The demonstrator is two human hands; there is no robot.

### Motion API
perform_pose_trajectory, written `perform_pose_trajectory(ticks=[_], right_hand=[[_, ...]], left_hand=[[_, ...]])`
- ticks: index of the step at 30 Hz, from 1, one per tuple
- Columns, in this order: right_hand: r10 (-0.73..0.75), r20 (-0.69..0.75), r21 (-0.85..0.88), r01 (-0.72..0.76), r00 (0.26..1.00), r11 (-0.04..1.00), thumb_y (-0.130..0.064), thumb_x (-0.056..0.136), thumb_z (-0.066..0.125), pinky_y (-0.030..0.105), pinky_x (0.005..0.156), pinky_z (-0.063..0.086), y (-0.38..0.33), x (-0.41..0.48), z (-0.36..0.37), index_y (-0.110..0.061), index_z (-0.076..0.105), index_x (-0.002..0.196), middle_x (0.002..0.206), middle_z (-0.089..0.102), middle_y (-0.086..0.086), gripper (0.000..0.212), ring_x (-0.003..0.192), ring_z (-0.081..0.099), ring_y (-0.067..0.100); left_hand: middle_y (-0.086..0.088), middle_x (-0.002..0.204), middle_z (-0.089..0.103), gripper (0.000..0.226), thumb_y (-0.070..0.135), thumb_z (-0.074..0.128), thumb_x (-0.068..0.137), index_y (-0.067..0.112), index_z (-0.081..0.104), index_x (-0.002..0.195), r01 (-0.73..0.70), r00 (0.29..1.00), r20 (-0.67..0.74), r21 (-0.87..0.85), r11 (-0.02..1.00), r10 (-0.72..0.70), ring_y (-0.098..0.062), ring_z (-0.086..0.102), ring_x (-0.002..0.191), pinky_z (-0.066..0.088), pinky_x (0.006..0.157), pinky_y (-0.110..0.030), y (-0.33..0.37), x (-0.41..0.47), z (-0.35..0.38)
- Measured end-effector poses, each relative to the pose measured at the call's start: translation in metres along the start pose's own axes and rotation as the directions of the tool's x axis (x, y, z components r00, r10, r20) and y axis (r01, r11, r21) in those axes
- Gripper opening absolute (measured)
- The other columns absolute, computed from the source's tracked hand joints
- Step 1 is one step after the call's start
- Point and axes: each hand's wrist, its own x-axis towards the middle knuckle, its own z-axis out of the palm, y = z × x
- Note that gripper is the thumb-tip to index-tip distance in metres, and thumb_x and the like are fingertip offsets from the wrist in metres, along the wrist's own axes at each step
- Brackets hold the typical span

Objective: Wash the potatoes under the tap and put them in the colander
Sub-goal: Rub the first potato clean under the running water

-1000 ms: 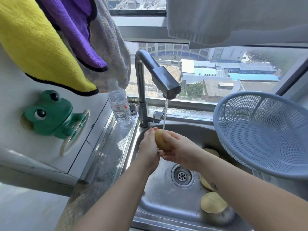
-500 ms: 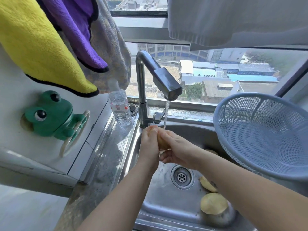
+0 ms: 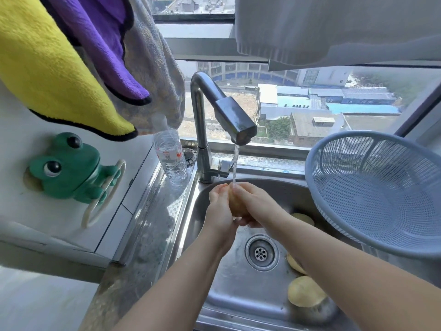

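Both hands have closed tighter round the potato (image 3: 236,206) under the tap (image 3: 235,124): left hand (image 3: 218,211) cups its side, right hand (image 3: 254,205) wraps over the top. Scrubbing is underway; other potatoes (image 3: 305,295) lie in the sink (image 3: 229,285), the colander (image 3: 381,199) holds none yet.

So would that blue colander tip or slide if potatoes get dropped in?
Probably light: the colander looks like thin plastic mesh and is empty. It sits tilted, overhanging the sink, so the potato dropped in might rock or shift it. It likely flexes rather than cracks.
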Motion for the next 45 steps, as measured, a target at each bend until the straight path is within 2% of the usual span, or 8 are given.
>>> perform_pose_trajectory(ticks=[5, 11, 15, 20, 25, 31, 35, 45], right_hand=[[0.157, 0.088, 0.177, -0.171, 0.984, 0.969, -0.048, 0.1, 0.035, 0.022, 0.044, 0.034, -0.001, 0.001, -0.009, -0.015, 0.06, 0.108, 0.059, 0.055, 0.006, 0.042, 0.042, 0.048, 0.013], [-0.014, 0.276, 0.286, -0.068, 0.961, 0.956, -0.031, 0.103, 0.035, 0.022, 0.055, 0.049, -0.004, -0.013, -0.009, -0.036, 0.056, 0.119, 0.08, 0.059, 0.009, 0.027, 0.059, 0.055, 0.017], [-0.128, 0.39, 0.317, -0.002, 0.912, 0.948, -0.026, 0.1, 0.043, 0.025, 0.063, 0.053, 0.002, -0.017, -0.006, -0.041, 0.045, 0.13, 0.086, 0.058, 0.003, 0.034, 0.067, 0.054, 0.016], [-0.164, 0.318, 0.078, 0.147, 0.934, 0.986, -0.025, 0.1, 0.044, 0.024, 0.057, 0.046, 0.001, -0.019, -0.006, -0.049, 0.042, 0.11, 0.075, 0.061, 0.002, 0.026, 0.062, 0.059, 0.017], [-0.133, 0.142, -0.041, 0.141, 0.981, 0.989, -0.032, 0.094, 0.054, 0.02, 0.042, 0.038, 0.002, -0.011, 0.004, -0.034, 0.051, 0.116, 0.072, 0.061, 0.001, 0.022, 0.045, 0.054, 0.013], [0.092, 0.009, -0.027, -0.091, 0.996, 0.995, -0.054, 0.096, 0.037, 0.023, 0.045, 0.031, -0.001, 0.003, 0.006, -0.026, 0.059, 0.09, 0.06, 0.053, 0.005, 0.037, 0.037, 0.042, 0.012], [0.241, 0.066, 0.026, -0.243, 0.968, 0.97, -0.054, 0.098, 0.031, 0.021, 0.044, 0.032, -0.008, 0.006, -0.001, -0.014, 0.056, 0.095, 0.057, 0.048, 0.004, 0.047, 0.038, 0.04, 0.011], [-0.073, 0.184, 0.119, 0.051, 0.98, 0.992, -0.031, 0.105, 0.027, 0.024, 0.05, 0.035, -0.007, -0.007, -0.003, -0.033, 0.038, 0.137, 0.072, 0.055, 0.008, 0.034, 0.049, 0.048, 0.015]], left_hand=[[-0.005, 0.124, 0.046, 0.043, 0.026, 0.049, 0.098, 0.031, 0.03, 0.137, -0.192, 0.981, 0.102, 0.332, 0.924, 0.167, -0.015, 0.06, 0.097, 0.053, 0.077, -0.02, -0.004, -0.011, -0.012], [-0.012, 0.102, 0.059, 0.021, 0.019, 0.061, 0.09, 0.018, 0.052, 0.109, -0.181, 0.978, -0.096, 0.058, 0.982, 0.186, -0.024, 0.062, 0.08, 0.053, 0.057, -0.031, 0.006, -0.003, -0.002], [-0.007, 0.074, 0.062, 0.011, 0.026, 0.058, 0.091, 0.016, 0.061, 0.088, -0.016, 0.975, -0.22, -0.157, 0.987, -0.019, -0.021, 0.061, 0.062, 0.051, 0.052, -0.029, 0.017, 0.0, 0.002], [-0.014, 0.073, 0.061, 0.022, 0.027, 0.05, 0.094, 0.008, 0.06, 0.091, 0.151, 0.95, -0.227, -0.272, 0.951, -0.215, -0.029, 0.06, 0.061, 0.048, 0.048, -0.03, 0.023, 0.001, -0.001], [-0.021, 0.094, 0.06, 0.032, 0.029, 0.033, 0.102, 0.011, 0.054, 0.118, 0.097, 0.983, -0.141, -0.154, 0.983, -0.119, -0.029, 0.056, 0.062, 0.042, 0.041, -0.026, 0.013, -0.005, -0.004], [-0.008, 0.109, 0.059, 0.031, 0.022, 0.041, 0.102, 0.024, 0.041, 0.133, -0.034, 0.995, 0.102, 0.115, 0.993, 0.022, -0.017, 0.063, 0.084, 0.054, 0.07, -0.031, 0.005, -0.016, -0.024], [-0.001, 0.11, 0.061, 0.065, 0.036, 0.074, 0.075, 0.036, 0.04, 0.13, -0.21, 0.973, 0.178, 0.416, 0.885, 0.148, -0.018, 0.067, 0.097, 0.055, 0.089, -0.039, 0.0, -0.014, -0.037], [-0.025, 0.102, 0.061, 0.063, 0.054, 0.076, 0.065, 0.02, 0.052, 0.113, -0.196, 0.98, -0.007, 0.146, 0.97, 0.199, -0.032, 0.061, 0.069, 0.054, 0.06, -0.048, 0.005, -0.003, -0.017]])
